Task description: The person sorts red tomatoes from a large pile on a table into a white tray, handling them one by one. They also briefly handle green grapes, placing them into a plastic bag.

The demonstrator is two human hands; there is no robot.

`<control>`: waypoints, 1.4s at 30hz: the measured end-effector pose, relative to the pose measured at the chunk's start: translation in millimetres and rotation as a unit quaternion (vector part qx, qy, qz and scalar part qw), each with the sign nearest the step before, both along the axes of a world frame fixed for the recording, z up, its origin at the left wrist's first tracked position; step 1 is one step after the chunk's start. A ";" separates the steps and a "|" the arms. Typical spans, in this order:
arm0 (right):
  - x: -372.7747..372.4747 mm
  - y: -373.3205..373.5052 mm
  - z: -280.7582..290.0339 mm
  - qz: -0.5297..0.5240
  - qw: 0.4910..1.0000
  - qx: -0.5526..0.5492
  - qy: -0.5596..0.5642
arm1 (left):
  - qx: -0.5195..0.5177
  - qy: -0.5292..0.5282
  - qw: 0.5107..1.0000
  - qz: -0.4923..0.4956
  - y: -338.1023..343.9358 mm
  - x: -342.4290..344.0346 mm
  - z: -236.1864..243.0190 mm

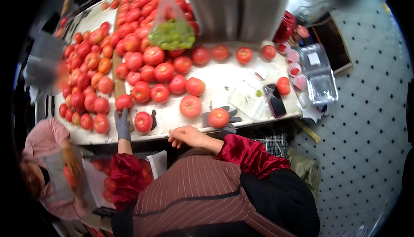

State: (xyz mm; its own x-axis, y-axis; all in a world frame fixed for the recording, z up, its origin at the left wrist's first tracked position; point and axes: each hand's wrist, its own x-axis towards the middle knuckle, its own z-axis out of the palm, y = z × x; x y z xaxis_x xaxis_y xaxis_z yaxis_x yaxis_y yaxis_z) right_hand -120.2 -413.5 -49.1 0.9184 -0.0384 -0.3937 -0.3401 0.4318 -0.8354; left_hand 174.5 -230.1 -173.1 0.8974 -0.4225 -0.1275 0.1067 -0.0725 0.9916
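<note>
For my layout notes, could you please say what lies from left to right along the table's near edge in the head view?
Round red tomatoes → grey-gloved left hand → single round red tomato → bare right hand → grey fabric glove → black rectangular phone

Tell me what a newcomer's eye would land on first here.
Most likely the mass of red tomatoes covering the left and middle of the white table, split by a wooden strip. Next, the clear bag of green fruit, bright against the red, left of the tall greyish stacks. Then the grey-gloved left hand, its fingers at a tomato near the table's front edge.
</note>
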 end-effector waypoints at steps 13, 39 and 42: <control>-126.2 -88.3 28.3 -0.227 0.856 -0.455 0.098 | 0.107 -0.004 0.989 0.106 -12.2 -8.9 18.0; -163.4 -207.9 -10.7 -0.461 0.801 -0.354 0.144 | 0.144 0.005 0.986 0.082 30.4 -114.7 69.0; -174.9 -174.3 12.0 -0.539 0.840 -0.059 -0.005 | 0.181 -0.135 0.974 0.016 18.6 -131.8 62.9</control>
